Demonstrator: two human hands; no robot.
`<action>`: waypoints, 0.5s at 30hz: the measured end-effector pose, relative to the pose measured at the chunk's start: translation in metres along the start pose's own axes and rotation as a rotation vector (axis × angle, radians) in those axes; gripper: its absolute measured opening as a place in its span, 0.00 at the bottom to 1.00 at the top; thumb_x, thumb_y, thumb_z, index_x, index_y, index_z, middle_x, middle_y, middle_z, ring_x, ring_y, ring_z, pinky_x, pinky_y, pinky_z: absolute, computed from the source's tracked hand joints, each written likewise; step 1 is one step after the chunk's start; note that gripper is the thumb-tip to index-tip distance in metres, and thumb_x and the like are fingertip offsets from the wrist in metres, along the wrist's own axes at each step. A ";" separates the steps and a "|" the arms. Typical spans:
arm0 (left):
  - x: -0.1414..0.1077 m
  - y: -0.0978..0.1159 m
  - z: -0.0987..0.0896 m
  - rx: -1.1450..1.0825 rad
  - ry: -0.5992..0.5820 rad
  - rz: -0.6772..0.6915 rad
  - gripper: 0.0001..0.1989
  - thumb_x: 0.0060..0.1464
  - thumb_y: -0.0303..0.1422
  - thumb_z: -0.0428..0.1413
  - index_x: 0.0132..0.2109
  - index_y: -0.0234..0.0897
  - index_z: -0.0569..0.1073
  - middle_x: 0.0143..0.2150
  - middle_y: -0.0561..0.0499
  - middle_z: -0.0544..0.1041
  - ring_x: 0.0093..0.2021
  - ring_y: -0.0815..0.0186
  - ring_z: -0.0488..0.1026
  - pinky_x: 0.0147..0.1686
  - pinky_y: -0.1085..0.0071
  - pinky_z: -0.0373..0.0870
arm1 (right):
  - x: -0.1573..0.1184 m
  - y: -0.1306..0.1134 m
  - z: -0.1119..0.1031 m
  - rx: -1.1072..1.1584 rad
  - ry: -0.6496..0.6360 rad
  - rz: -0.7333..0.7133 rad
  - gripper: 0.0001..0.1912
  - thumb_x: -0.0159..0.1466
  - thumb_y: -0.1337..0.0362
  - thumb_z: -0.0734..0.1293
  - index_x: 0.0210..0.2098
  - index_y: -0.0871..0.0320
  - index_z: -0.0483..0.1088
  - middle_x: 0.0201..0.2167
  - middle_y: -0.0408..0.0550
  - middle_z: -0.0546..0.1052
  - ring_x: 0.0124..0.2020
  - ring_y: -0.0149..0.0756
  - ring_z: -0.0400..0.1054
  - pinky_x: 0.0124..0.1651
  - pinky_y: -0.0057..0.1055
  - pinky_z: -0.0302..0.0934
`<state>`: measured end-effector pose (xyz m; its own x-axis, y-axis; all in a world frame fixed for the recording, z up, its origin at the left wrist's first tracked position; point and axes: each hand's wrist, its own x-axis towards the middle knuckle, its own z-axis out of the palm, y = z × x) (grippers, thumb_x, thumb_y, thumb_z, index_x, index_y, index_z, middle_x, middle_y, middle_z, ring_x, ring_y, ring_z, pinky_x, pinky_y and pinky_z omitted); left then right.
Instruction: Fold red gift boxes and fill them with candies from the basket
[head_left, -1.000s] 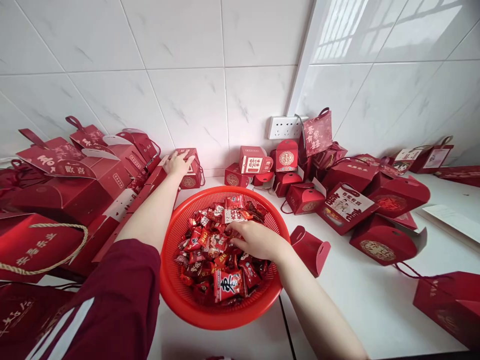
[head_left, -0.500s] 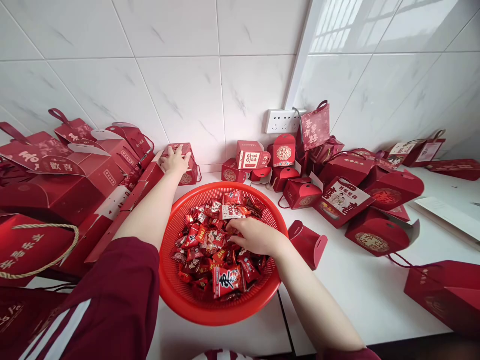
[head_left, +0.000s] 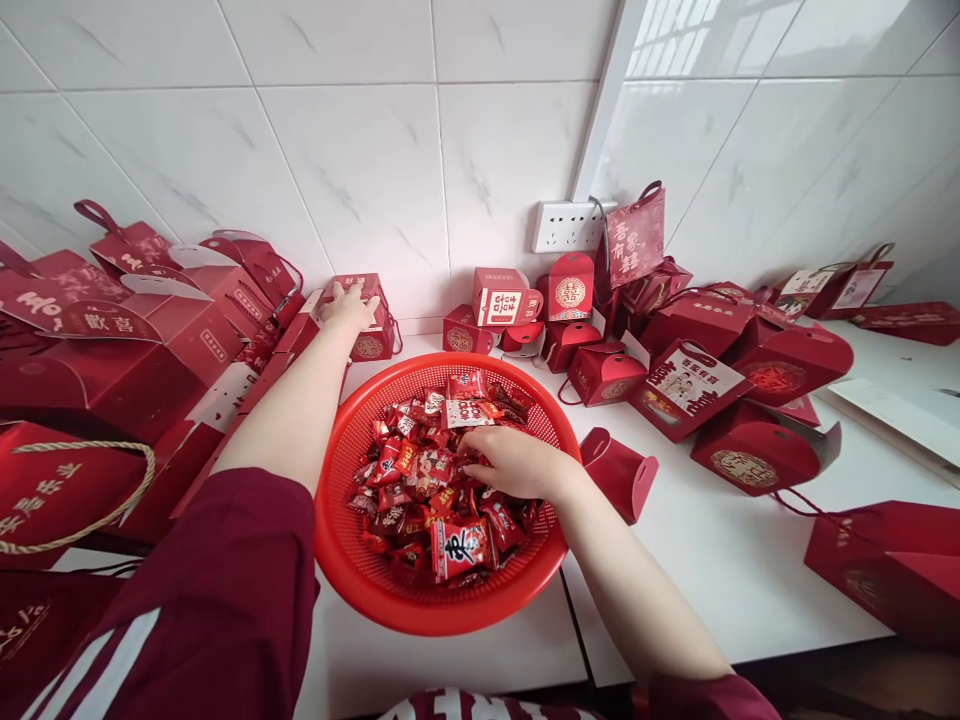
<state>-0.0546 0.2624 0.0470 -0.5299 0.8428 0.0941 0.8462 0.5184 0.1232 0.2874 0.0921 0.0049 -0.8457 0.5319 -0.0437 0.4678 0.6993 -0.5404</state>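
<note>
A red perforated basket point(head_left: 442, 620) full of wrapped candies point(head_left: 397, 495) stands on the white table. My right hand point(head_left: 510, 460) reaches into it from the right, its curled fingers among the candies; whether they hold one is hidden. Beyond the basket, to the left, my left hand point(head_left: 346, 305) lies with spread fingers on top of a small red box point(head_left: 371, 345) by the wall. A white-labelled red packet point(head_left: 459, 412) rests on the candies just behind my right hand.
Large red gift boxes point(head_left: 127, 370) crowd the left side. More red boxes point(head_left: 686, 390) are piled at the right. An opened red box point(head_left: 619, 472) lies beside the basket. Small boxes point(head_left: 501, 296) stand near a wall socket strip point(head_left: 568, 228). A flat white item point(head_left: 892, 425) is far right.
The view has shifted slightly, so the wall and boxes appear a little higher. My left hand is still on the small box, and my right hand is still among the candies.
</note>
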 end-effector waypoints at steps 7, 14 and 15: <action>0.000 0.000 0.001 0.009 0.016 0.011 0.38 0.61 0.55 0.41 0.73 0.46 0.50 0.77 0.43 0.42 0.69 0.34 0.53 0.63 0.40 0.57 | 0.000 0.002 -0.001 -0.003 -0.012 -0.007 0.10 0.67 0.65 0.64 0.47 0.60 0.73 0.47 0.54 0.77 0.49 0.44 0.71 0.54 0.39 0.62; -0.003 0.001 0.001 0.010 0.026 0.028 0.38 0.61 0.54 0.42 0.73 0.43 0.51 0.76 0.40 0.43 0.70 0.35 0.52 0.63 0.40 0.57 | 0.001 0.003 0.000 -0.001 -0.016 -0.007 0.10 0.67 0.65 0.64 0.46 0.60 0.73 0.47 0.54 0.77 0.49 0.44 0.71 0.53 0.39 0.62; -0.003 0.001 0.001 0.010 0.025 0.029 0.39 0.61 0.54 0.42 0.73 0.43 0.51 0.76 0.40 0.43 0.70 0.34 0.52 0.63 0.40 0.57 | 0.001 0.002 0.000 0.000 -0.017 -0.007 0.10 0.67 0.65 0.64 0.46 0.60 0.73 0.47 0.54 0.77 0.49 0.44 0.71 0.54 0.39 0.62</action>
<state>-0.0525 0.2606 0.0455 -0.5062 0.8537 0.1220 0.8617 0.4953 0.1102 0.2878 0.0945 0.0037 -0.8533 0.5185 -0.0544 0.4617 0.7030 -0.5409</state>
